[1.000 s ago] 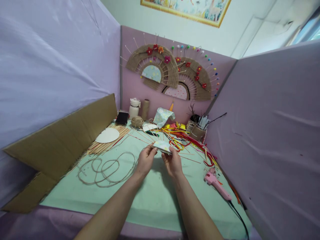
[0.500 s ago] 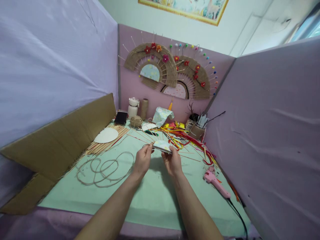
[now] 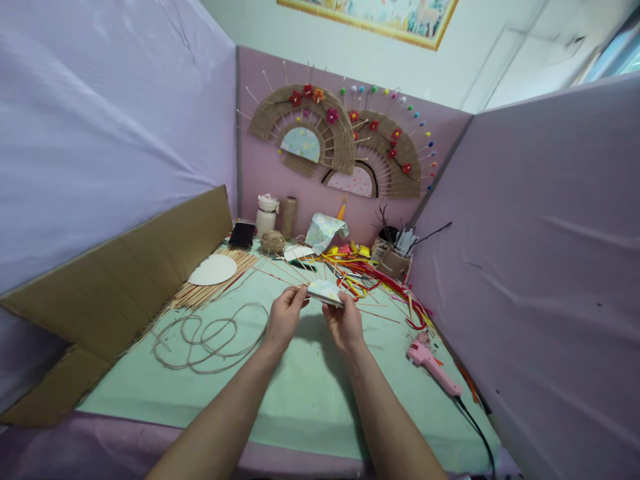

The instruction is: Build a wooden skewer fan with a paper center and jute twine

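Between my hands is a half-round fan base [image 3: 324, 291] covered in pale floral cloth, with thin wooden sticks fanning out from its curved edge. My left hand [image 3: 286, 315] pinches its left corner between thumb and fingers. At the right corner, my right hand [image 3: 345, 323] grips it with the thumb on top and fingers beneath. The piece is held above the green tabletop. A long loose loop of twine [image 3: 207, 340] lies left of my left hand, and a strand runs close to that hand.
A pink glue gun [image 3: 434, 365] with a black cord lies at the right. Wooden sticks [image 3: 200, 295] and a white oval [image 3: 213, 270] lie left, beside folded cardboard [image 3: 125, 267]. Behind are a twine ball [image 3: 273, 242], coloured pipe cleaners [image 3: 380, 275] and floral cloth [image 3: 326, 231]. Two twine fans [image 3: 345, 143] hang behind.
Almost nothing differs. Both hands keep the same hold on the fan base, and the view has shifted very slightly.
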Motion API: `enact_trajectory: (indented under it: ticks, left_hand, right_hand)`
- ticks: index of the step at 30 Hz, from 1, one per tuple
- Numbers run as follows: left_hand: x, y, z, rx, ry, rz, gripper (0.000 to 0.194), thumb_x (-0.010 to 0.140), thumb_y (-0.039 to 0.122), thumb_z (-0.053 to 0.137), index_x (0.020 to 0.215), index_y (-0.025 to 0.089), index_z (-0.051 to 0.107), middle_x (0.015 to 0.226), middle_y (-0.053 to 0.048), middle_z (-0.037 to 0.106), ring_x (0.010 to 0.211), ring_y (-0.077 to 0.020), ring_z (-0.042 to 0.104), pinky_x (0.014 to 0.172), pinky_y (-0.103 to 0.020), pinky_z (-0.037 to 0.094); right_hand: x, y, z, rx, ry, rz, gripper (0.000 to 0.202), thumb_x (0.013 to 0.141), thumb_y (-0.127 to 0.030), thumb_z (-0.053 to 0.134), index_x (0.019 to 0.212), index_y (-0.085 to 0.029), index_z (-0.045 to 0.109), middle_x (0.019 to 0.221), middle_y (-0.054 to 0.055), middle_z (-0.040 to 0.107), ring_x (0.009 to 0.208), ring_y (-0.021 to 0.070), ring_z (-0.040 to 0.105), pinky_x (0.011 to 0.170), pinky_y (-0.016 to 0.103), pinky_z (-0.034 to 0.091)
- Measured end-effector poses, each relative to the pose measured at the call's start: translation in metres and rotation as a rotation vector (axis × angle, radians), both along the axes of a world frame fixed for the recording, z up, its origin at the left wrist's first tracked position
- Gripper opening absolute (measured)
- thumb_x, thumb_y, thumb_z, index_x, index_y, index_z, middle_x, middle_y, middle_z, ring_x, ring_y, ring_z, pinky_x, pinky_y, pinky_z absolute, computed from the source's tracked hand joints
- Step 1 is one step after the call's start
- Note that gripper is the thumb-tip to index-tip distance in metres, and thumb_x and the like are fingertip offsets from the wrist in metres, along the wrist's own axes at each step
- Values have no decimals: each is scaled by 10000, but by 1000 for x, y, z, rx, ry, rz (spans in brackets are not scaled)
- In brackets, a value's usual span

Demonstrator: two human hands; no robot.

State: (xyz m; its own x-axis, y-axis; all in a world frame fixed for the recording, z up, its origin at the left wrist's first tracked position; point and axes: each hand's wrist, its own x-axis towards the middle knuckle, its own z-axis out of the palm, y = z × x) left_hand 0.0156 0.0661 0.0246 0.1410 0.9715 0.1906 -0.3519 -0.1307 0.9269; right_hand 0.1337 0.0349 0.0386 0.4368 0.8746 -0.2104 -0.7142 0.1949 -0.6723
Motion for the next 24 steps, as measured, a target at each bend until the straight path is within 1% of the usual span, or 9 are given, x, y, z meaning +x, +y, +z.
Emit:
enact_trajectory:
  ticks: [2,6,9,13,16,17,19,22,24]
  left_hand:
    - [-1,1,-1,15,20,17,399,783,535,638,874,152,703,948,-65,698,917,-195,632,845,-333,534]
    - [-2,2,-4,78,121,92,394,805,551,606,812,165,684,880,-48,688,859,-185,629,828,-325,530]
    - [-1,3,-5,77,134,109,406,806,565,595,790,166,671,839,-41,682,843,-189,636,796,-322,536]
    - [0,0,-1,6,66,69,430,785,581,608,799,155,665,830,-51,692,855,-203,663,781,-327,542]
    - [1,-3,2,-60,-4,-11,487,810,606,551,898,143,674,889,-83,713,860,-210,679,780,-345,544]
    - [1,-3,3,-57,-7,-32,480,809,594,561,932,143,672,921,-91,717,873,-212,680,787,-347,542]
    - [3,-4,3,-7,21,-40,419,773,519,648,970,150,660,978,-95,719,910,-212,677,816,-343,533]
    - [4,-3,-1,68,65,16,363,704,379,751,969,162,631,999,-88,719,927,-206,678,855,-340,520]
    - [5,-1,-4,75,70,47,335,697,346,756,941,163,616,987,-89,718,915,-205,682,857,-346,521]
  right_hand:
    - [-1,0,-1,3,-7,3,45,758,-186,637,789,-154,640,716,-12,702,606,94,633,487,147,548]
    - [-3,0,-3,5,-19,6,72,756,-198,645,808,-148,641,731,-3,702,626,100,648,489,145,549]
    - [-5,0,-4,2,-26,7,79,758,-198,645,822,-153,639,720,-10,700,607,96,647,487,147,552]
    - [-5,0,-2,-8,-24,2,60,768,-195,633,808,-150,639,707,-7,703,595,97,649,486,151,555]
    - [-4,0,0,-16,-16,-9,58,786,-196,612,792,-146,641,710,-1,710,593,93,652,496,147,558]
    - [-3,0,0,-16,-14,-11,62,791,-195,606,791,-145,642,711,0,712,590,91,651,499,147,559]
    - [-3,0,1,-13,-12,-10,66,794,-192,601,790,-144,646,717,2,716,585,90,649,503,147,561]
    - [-4,0,2,3,-17,-3,48,783,-185,610,781,-148,641,716,-3,714,598,91,648,515,152,566]
    - [-5,0,1,15,-25,0,39,773,-183,619,785,-152,639,720,-6,712,616,95,650,517,157,567]
